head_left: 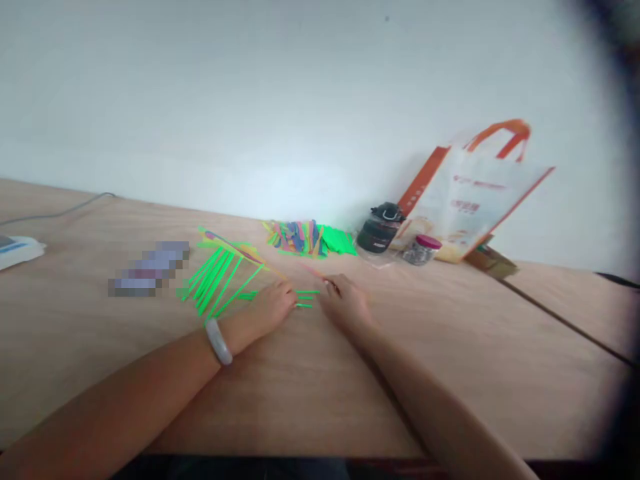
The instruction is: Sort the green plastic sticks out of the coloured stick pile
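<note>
My right hand [350, 303] is closed in a pinch on a thin pink strip [311, 270], blurred, that sticks out up and left from the fingertips. To its left, my left hand [277, 303] rests low over the table with curled fingers. What those fingers hold, if anything, is hidden. Thin green strips [306, 298] lie crosswise under and beside my left hand, partly covered by it. Further left, longer green strips [215, 277] fan out on the table. Their upper ends meet a slanting bundle of coloured strips [235, 247].
Behind my hands lies a pile of multicoloured strips [300, 237] beside bright green ones [339, 240]. A dark bottle [377, 233], a red-lidded jar [423, 251] and a white bag [475, 200] stand against the wall. A pixelated object [153, 268] lies left on the wooden table [280, 400].
</note>
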Demonstrator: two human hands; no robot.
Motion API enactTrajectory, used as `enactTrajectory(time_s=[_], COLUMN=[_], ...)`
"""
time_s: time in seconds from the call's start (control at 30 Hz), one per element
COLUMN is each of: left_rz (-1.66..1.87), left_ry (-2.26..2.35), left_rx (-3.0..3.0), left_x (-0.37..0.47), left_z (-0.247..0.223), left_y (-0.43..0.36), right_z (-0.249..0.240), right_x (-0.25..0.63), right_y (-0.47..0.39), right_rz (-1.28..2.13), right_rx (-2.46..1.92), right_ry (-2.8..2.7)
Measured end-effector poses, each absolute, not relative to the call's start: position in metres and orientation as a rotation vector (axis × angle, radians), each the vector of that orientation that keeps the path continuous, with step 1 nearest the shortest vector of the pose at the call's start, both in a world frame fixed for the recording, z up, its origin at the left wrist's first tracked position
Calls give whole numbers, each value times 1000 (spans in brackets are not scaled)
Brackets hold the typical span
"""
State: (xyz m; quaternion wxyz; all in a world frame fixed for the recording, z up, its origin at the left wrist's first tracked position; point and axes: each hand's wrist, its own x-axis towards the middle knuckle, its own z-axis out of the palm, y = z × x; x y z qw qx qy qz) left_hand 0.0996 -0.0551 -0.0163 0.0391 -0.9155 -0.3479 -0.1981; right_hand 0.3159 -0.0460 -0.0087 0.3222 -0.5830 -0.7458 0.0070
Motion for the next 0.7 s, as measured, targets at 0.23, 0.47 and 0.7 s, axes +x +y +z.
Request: enactTrajectory(time_s=[0.23,0.47,0.7], left_rz=[-848,-952,-943], left_ry=[-1145,-1122,-1231], left_rx=[-2759,-2816,-2792], left_x=[102,100,98], left_z=[-4,-6,-11], left_y=[-62,-60,-57], right_z=[-7,-1,-4], right_x=[299,283,279], right_y=[-52,-62,-65], right_rz=[409,675,658], right_rx=[-1377,-1312,-1302], right_ry=[-1798,-1682,-1704])
